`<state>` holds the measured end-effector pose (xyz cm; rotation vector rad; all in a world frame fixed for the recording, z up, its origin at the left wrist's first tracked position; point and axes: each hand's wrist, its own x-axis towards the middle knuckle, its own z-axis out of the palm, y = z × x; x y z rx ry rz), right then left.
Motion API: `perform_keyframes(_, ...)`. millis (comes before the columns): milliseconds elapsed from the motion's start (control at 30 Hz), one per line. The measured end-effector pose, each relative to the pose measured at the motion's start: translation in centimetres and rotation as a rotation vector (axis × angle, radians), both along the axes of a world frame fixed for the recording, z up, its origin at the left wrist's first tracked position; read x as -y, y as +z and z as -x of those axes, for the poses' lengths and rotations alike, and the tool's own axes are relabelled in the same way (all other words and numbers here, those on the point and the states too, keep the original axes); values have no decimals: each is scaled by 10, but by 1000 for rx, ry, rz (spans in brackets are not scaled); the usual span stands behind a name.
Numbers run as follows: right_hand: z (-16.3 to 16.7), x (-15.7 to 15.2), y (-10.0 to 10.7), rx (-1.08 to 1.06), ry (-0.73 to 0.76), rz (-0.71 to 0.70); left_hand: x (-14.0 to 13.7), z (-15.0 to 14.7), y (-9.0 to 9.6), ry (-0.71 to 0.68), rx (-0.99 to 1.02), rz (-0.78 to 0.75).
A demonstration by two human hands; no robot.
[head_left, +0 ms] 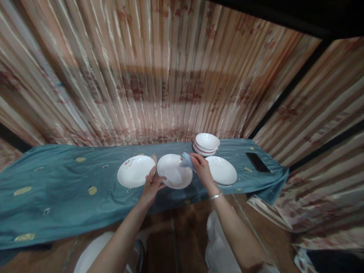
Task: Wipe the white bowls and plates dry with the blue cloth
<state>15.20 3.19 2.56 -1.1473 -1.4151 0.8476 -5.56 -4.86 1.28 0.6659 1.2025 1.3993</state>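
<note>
A white oval plate (173,172) with small floral marks is in the middle. My left hand (152,185) grips its left rim, the thumb at the near edge and a finger stretched up alongside. My right hand (202,168) pinches a light blue cloth (187,160) over the plate's upper right rim; the fingers partly hide it. Left of my left hand is another white plate (135,172) with a flower print. The tines of a fork (154,157) show just beyond my left hand, its handle hidden.
At the right lies a small stack of white plates (223,171), and behind it a stack of white bowls (207,142). A black phone-like slab (257,162) rests farther right. All are on a teal patterned cloth (68,189). A pleated curtain (142,76) hangs behind.
</note>
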Motion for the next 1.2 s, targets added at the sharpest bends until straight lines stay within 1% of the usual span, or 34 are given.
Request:
perform_keyframes(133, 4, 7, -27, 495, 298, -101, -4, -5, -8, 10, -57, 25)
perform_keyframes(167, 5, 10, -33, 596, 345, -127, -4, -4, -10, 12, -72, 22)
perform_keyframes(233, 4, 13, -43, 750, 383, -173, -5, -3, -10, 3, -88, 14)
perform_keyframes(300, 2, 14, -46, 853, 384, -199, -5, -2, -10, -19, -94, 9)
perform_keyframes(400, -3, 15, -46, 943, 386, -175, -6, -1, -8, -40, -100, 22)
perform_keyframes(500, -5, 20, -42, 928, 402, -127, -9, -1, -7, -48, -99, 24)
perform_keyframes(567, -2, 26, -37, 856, 470, -111, -10, 0, -6, -53, -109, 3)
perform_keyframes(667, 11, 35, -28, 638, 593, -89, -12, 0, -4, -52, -130, -14)
perform_keyframes(700, 18, 36, -26, 551, 610, -85, -13, -1, -4, -49, -136, -11)
perform_keyframes(800, 39, 34, -24, 336, 618, -97, -14, -2, -4, -47, -138, 6)
perform_keyframes(867, 51, 28, -26, 260, 594, -138, -16, -3, -5, -48, -137, 14)
perform_keyframes(967, 62, 18, -32, 254, 523, -192, -17, -3, -8, -37, -147, 7)
perform_keyframes(1067, 65, 11, -40, 340, 474, -216, -16, -3, -9, -45, -154, 10)
perform_keyframes(1200, 60, 0, -50, 482, 417, -278, -12, -3, -7, -50, -160, 36)
